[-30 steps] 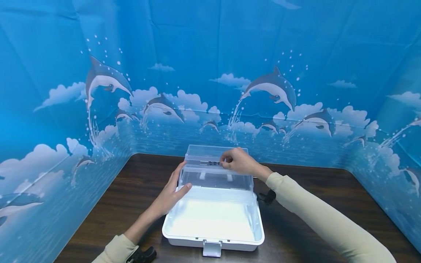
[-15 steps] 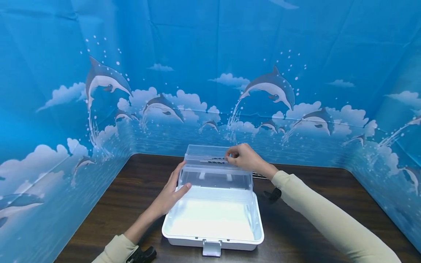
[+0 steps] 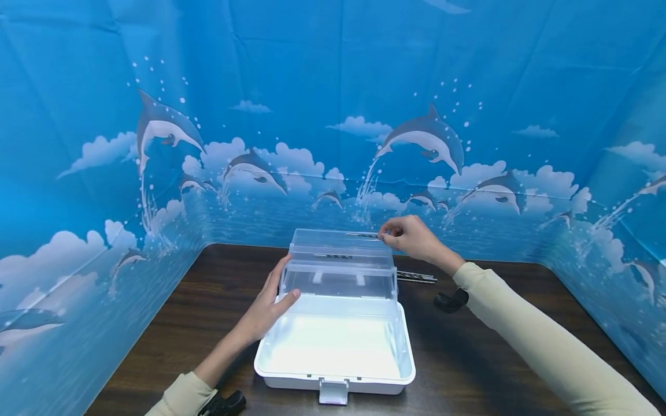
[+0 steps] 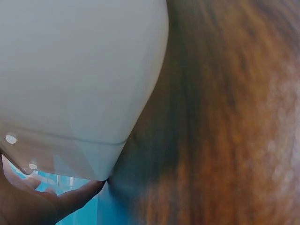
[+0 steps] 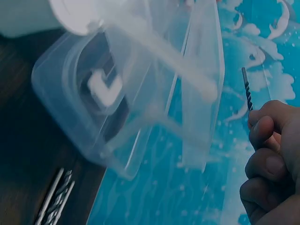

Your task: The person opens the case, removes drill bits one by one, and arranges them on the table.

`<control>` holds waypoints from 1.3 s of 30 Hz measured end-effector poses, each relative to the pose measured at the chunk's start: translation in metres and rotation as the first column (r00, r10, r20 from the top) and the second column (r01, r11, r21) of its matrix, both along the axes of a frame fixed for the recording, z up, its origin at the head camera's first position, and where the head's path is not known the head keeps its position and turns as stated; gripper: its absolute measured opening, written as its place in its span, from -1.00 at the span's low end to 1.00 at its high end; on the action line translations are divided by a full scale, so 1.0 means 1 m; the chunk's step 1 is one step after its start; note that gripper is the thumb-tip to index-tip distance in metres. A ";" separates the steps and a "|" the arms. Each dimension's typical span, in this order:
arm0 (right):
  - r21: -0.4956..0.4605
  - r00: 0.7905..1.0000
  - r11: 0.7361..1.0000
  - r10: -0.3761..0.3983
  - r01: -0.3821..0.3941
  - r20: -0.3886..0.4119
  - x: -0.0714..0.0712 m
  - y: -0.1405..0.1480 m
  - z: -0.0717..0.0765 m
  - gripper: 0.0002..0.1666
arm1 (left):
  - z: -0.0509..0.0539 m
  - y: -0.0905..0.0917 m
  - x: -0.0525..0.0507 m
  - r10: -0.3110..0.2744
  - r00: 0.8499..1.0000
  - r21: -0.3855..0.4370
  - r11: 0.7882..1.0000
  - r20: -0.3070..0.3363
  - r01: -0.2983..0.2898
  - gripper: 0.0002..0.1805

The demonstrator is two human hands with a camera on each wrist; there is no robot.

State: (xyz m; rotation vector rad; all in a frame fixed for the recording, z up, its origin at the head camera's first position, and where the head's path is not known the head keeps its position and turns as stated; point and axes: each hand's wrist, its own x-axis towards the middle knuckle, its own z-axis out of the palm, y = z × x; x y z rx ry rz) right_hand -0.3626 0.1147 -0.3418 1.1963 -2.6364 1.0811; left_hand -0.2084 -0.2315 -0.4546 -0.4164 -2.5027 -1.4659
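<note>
In the head view a white plastic box (image 3: pixel 333 382) stands with its lid up and a translucent tiered tray (image 3: pixel 317 268) raised at the back. My left hand (image 3: pixel 260 312) rests against the tray's left side, fingers and thumb spread; in the left wrist view this hand (image 4: pixel 42 201) lies by the box's white wall (image 4: pixel 79 70). With thumb and fingertips my right hand (image 3: pixel 411 238) pinches a spiral-fluted drill bit (image 3: pixel 362 235) above the tray's far right part. The bit (image 5: pixel 247 86) sticks out of the fingers in the right wrist view. Another drill bit (image 3: pixel 335 256) lies in the middle tier.
Several drill bits (image 3: pixel 416 278) lie on the dark wooden table (image 3: pixel 468 346), right of the tray. The box's front latch (image 3: pixel 333 392) hangs down towards the table's near side. A blue dolphin-print curtain (image 3: pixel 312 86) surrounds the table at the back and sides.
My right hand has moved right, up and back from the middle tier, carrying one drill bit and leaving another there. More drill bits on the table now show. The left hand has stayed put.
</note>
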 end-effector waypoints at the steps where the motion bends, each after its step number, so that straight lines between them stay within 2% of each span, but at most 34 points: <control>1: -0.003 1.000 1.000 -0.009 0.009 0.001 -0.002 0.004 -0.001 -0.79 | 0.000 0.000 0.000 0.001 1.000 -0.002 1.000 0.001 -0.001 -0.17; 7: -0.031 0.996 0.997 -0.073 0.074 0.053 -0.012 0.028 -0.008 -0.79 | -0.001 0.000 0.000 0.004 1.000 -0.002 1.000 -0.002 -0.004 -0.17; 12: -0.021 0.993 0.993 -0.116 0.117 0.035 -0.016 0.048 -0.015 -0.80 | -0.001 0.000 -0.001 0.000 1.000 -0.004 1.000 -0.006 0.000 -0.17; 16: -0.007 0.990 0.990 -0.138 0.138 0.022 -0.018 0.064 -0.025 -0.79 | -0.002 -0.001 -0.001 0.004 1.000 -0.008 1.000 -0.010 -0.004 -0.17; 24: 0.009 0.974 0.979 -0.203 0.204 0.100 -0.027 0.094 -0.049 -0.78 | -0.003 -0.001 0.000 -0.004 1.000 -0.001 1.000 -0.012 0.004 -0.17; 35: 0.011 0.953 0.980 -0.195 0.198 0.230 -0.042 0.115 -0.090 -0.79 | -0.004 -0.002 -0.001 -0.011 1.000 0.006 1.000 -0.011 0.011 -0.19; 39: 0.031 0.952 0.984 -0.180 0.178 0.246 -0.046 0.119 -0.103 -0.80 | -0.003 -0.003 -0.001 -0.011 1.000 0.008 1.000 -0.012 0.011 -0.18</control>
